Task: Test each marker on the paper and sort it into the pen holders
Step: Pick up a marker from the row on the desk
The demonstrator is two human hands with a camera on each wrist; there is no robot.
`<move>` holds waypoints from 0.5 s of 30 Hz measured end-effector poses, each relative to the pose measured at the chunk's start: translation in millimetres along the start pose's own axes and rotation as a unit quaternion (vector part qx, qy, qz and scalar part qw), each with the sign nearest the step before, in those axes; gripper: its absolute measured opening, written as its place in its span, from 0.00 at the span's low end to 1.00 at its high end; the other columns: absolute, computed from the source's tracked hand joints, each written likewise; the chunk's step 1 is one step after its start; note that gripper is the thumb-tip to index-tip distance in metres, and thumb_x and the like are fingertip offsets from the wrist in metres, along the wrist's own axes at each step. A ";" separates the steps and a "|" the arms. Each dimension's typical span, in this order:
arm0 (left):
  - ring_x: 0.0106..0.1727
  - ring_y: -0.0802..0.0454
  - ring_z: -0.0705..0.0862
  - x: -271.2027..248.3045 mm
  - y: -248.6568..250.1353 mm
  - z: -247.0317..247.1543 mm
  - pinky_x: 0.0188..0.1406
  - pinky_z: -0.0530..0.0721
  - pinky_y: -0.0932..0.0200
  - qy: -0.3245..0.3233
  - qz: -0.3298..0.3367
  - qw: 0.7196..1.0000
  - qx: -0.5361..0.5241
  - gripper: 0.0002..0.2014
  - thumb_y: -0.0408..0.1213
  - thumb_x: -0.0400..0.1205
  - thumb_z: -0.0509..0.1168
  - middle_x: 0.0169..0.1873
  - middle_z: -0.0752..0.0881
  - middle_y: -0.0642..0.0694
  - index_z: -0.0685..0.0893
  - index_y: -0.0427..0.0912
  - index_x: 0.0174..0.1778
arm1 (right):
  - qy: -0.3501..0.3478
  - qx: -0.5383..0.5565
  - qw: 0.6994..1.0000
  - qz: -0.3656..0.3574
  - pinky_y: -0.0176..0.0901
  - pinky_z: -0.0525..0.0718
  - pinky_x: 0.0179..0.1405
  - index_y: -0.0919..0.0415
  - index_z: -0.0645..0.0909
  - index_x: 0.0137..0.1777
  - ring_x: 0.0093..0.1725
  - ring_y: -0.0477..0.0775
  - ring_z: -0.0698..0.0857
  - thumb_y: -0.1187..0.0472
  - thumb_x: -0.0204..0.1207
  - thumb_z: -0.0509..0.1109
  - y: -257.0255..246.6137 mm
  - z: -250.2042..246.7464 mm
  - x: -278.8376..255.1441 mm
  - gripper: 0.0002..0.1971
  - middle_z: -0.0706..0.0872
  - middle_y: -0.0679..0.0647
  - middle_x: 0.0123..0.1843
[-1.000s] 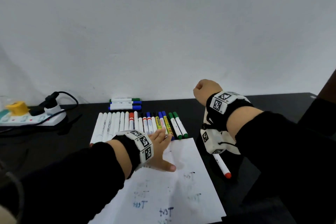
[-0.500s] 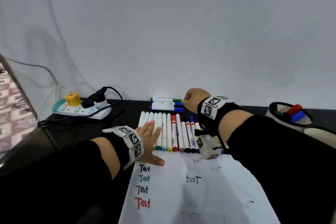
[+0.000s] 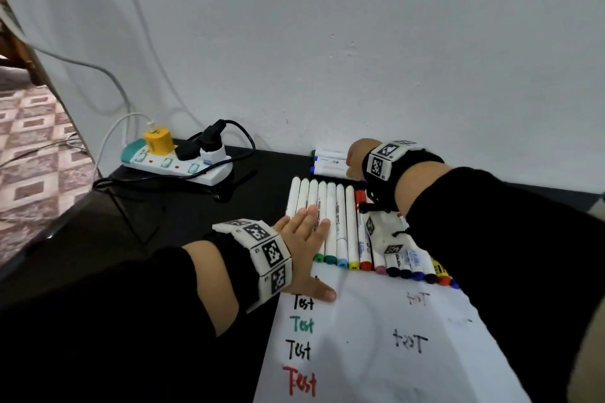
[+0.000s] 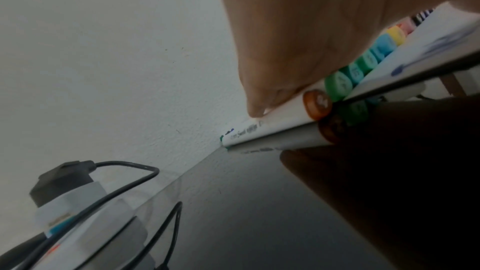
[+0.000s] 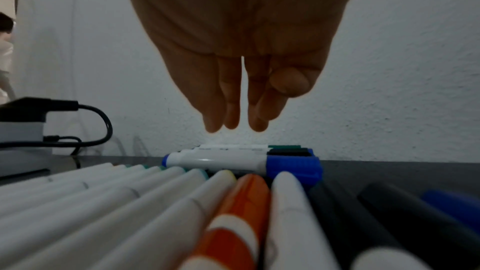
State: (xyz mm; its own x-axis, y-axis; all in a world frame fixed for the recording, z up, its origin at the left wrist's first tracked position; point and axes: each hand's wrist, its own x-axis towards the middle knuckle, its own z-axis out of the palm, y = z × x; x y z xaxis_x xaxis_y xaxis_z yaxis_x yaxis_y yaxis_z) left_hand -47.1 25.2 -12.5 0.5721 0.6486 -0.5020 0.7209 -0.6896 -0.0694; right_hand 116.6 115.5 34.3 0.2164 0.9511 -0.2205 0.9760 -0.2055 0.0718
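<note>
A row of white markers [image 3: 340,222] with coloured caps lies on the black table, just behind the paper [image 3: 376,353] with "Test" written on it in several colours. My left hand [image 3: 304,232] lies flat on the row's left end, its thumb on the paper's corner. In the left wrist view my left hand [image 4: 298,38] presses on a brown-capped marker [image 4: 317,104]. Three whiteboard markers [image 3: 329,162] lie crosswise by the wall. My right hand [image 3: 355,159] hovers over them. Seen from the right wrist, my right hand [image 5: 233,110] hangs with straight fingers just above the blue-capped marker [image 5: 221,161], holding nothing.
A white power strip [image 3: 176,163] with a yellow charger and black plugs sits at the back left, its cables trailing over the table. The white wall stands right behind the markers. The table's left edge drops to a patterned floor [image 3: 32,141]. No pen holder is in view.
The head view has swung left, so the pen holders at the right have left the picture. My right hand has moved back over the three markers by the wall. My left hand has stayed on the row.
</note>
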 end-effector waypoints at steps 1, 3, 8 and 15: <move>0.80 0.45 0.28 -0.1 0.0 0.1 0.78 0.34 0.50 0.000 0.002 1.000 0.000 0.54 0.70 0.75 0.55 0.77 0.25 0.42 0.27 0.43 0.78 | -0.005 -0.023 1.000 -0.007 0.55 0.81 0.62 0.65 0.80 0.51 0.51 0.61 0.82 0.58 0.79 0.65 -2.2 -0.1 2.3 0.09 0.82 0.60 0.48; 0.79 0.46 0.28 0.2 -0.4 1.0 0.78 0.34 0.50 0.001 0.005 1.000 -0.002 0.54 0.70 0.74 0.55 0.77 0.24 0.42 0.26 0.43 0.78 | -0.010 -0.069 0.998 -0.005 0.61 0.81 0.63 0.66 0.82 0.53 0.52 0.64 0.83 0.61 0.78 0.66 -5.6 0.6 5.4 0.09 0.83 0.64 0.50; 0.79 0.46 0.26 1.5 -1.4 3.7 0.77 0.32 0.50 0.004 0.005 1.000 -0.005 0.55 0.71 0.74 0.54 0.77 0.23 0.43 0.25 0.44 0.77 | -0.019 -0.161 0.987 -0.022 0.58 0.86 0.55 0.63 0.75 0.37 0.40 0.61 0.79 0.59 0.74 0.67 -6.1 5.8 25.2 0.09 0.76 0.56 0.32; 0.79 0.47 0.26 2.1 -1.1 5.1 0.77 0.31 0.50 0.010 0.000 1.000 -0.008 0.54 0.71 0.74 0.54 0.77 0.23 0.43 0.25 0.45 0.78 | -0.007 -0.170 0.982 -0.085 0.32 0.77 0.46 0.64 0.77 0.48 0.36 0.51 0.69 0.61 0.85 0.56 -5.5 -5.1 -15.3 0.10 0.76 0.57 0.37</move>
State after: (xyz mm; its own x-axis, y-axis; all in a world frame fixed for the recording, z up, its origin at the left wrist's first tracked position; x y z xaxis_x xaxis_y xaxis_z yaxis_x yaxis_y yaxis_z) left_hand -48.7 25.7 -17.9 0.5792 0.6551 -0.4851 0.7271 -0.6843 -0.0559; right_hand 107.8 103.2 42.2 0.0545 0.9614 -0.2698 0.9346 0.0460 0.3526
